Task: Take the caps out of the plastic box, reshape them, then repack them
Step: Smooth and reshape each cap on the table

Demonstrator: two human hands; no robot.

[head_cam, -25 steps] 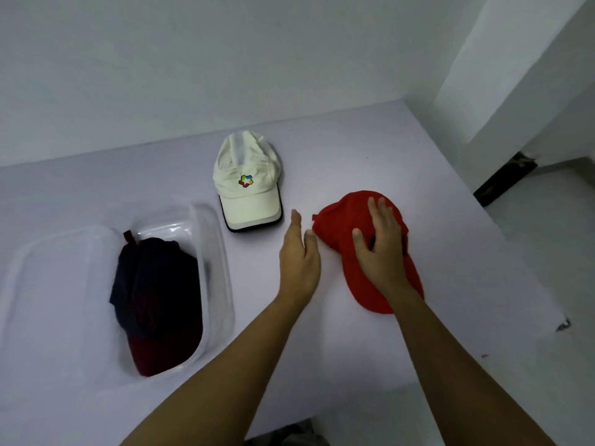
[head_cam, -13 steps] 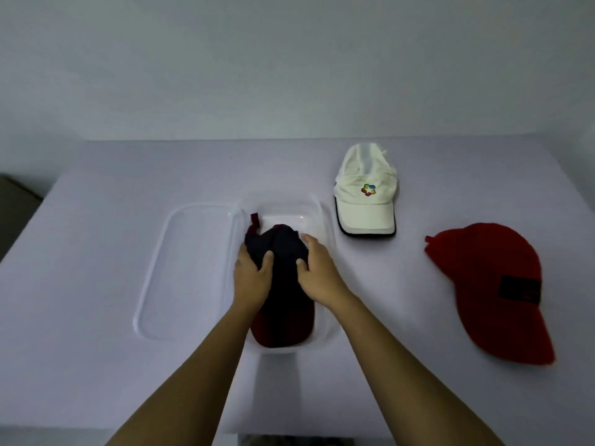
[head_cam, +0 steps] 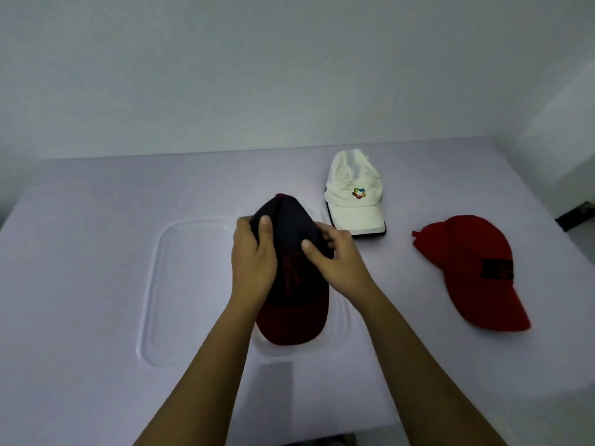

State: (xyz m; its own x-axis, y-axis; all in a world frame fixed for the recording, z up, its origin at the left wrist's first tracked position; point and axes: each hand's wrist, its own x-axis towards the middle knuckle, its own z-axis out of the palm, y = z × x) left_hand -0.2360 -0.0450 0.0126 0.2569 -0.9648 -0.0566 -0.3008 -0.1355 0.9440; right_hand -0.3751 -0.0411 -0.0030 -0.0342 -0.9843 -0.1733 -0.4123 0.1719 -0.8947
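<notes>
Caps: the dark cap, lying in the plastic box half a second ago, is now lifted above it, held by left hand and right hand; the grip is closed on its crown.

Your way is open along the worktop's left edge and across its near edge. Toward the far right corner the white cap blocks you; the red cap lies by the right edge, a clear lane between them.
</notes>
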